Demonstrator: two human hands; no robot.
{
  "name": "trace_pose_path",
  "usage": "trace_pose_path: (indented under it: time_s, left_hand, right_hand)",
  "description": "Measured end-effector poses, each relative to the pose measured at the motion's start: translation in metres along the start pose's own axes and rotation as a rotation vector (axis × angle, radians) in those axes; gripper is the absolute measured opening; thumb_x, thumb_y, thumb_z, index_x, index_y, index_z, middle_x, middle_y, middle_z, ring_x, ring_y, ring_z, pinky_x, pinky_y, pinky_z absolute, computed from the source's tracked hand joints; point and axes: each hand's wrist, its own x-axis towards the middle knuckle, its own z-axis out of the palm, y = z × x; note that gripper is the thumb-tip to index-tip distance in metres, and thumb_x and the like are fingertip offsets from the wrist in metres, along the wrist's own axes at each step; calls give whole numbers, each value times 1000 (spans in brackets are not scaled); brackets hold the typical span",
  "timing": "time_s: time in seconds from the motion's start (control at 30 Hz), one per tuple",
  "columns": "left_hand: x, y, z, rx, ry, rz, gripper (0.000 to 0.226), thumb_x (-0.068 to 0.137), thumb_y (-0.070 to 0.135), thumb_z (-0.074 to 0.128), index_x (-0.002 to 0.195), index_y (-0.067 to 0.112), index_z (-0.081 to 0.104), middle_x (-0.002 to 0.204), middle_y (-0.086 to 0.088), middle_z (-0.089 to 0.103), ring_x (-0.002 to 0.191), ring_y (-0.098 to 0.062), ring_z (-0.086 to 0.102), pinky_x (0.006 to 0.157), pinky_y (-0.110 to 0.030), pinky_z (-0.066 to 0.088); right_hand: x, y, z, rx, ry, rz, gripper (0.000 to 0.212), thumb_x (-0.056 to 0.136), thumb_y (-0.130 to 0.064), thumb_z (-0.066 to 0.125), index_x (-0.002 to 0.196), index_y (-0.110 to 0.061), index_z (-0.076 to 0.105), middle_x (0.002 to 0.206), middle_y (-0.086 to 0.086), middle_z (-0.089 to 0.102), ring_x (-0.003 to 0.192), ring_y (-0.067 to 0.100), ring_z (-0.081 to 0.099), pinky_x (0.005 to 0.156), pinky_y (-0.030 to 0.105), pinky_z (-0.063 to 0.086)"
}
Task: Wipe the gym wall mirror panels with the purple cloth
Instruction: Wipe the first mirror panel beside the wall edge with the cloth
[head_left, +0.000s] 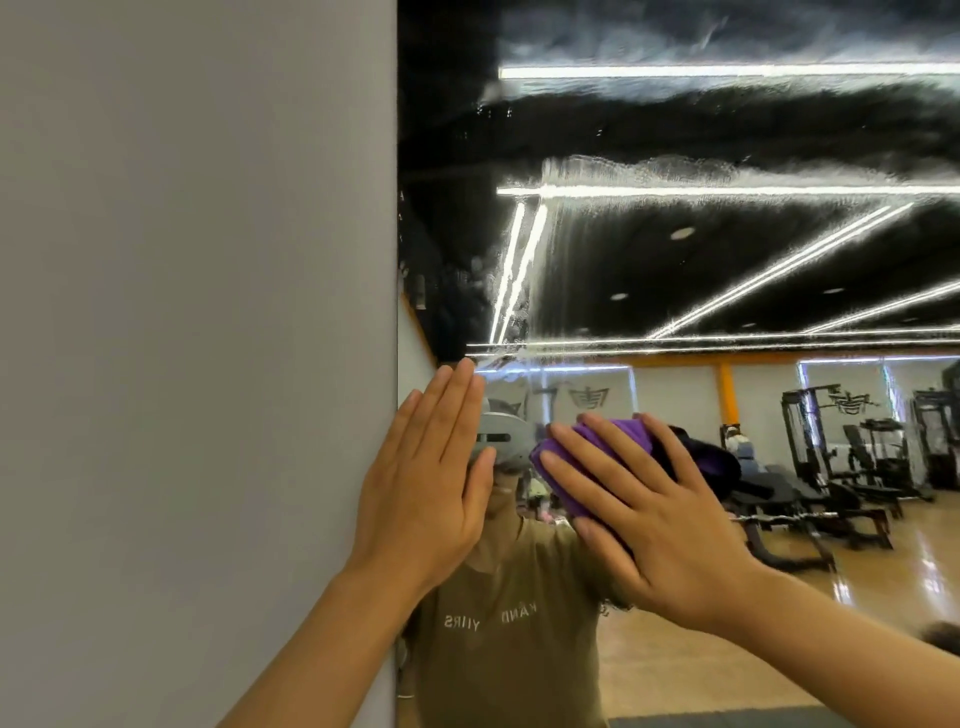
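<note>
The wall mirror panel (675, 260) fills the right two thirds of the view, with wet streaks across its upper part. My right hand (654, 514) presses the folded purple cloth (618, 441) flat against the glass, fingers straight and spread. My left hand (431, 478) lies flat with straight fingers at the mirror's left edge, partly over the glass and close to the grey wall. Most of the cloth is hidden under my right hand.
A plain grey wall (197, 338) borders the mirror on the left. The glass reflects a person in an olive shirt, gym machines and benches (831, 467), a wooden floor and ceiling light strips.
</note>
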Motion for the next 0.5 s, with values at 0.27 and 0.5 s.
trace_pose_path:
  time_s: [0.27,0.5]
  left_hand:
    - [-1,-2,3,-21,27,19,62,105,37,31,160,10,22,168,-4,18,155,-16,11,125,-35,9]
    - [-2,-2,4,-48,88,35,61,103,34,35,158,9,27,166,-5,24,155,-17,15,126,-34,10]
  right_hand:
    - [138,72,-19,21,69,149,58,104,-48,17,160,-33,21,167,-7,20,156,17,13,125,49,4]
    - [203,81,-28,76,151,351,60,103,-47,15,161,-32,18,169,-6,16,156,19,9,125,51,0]
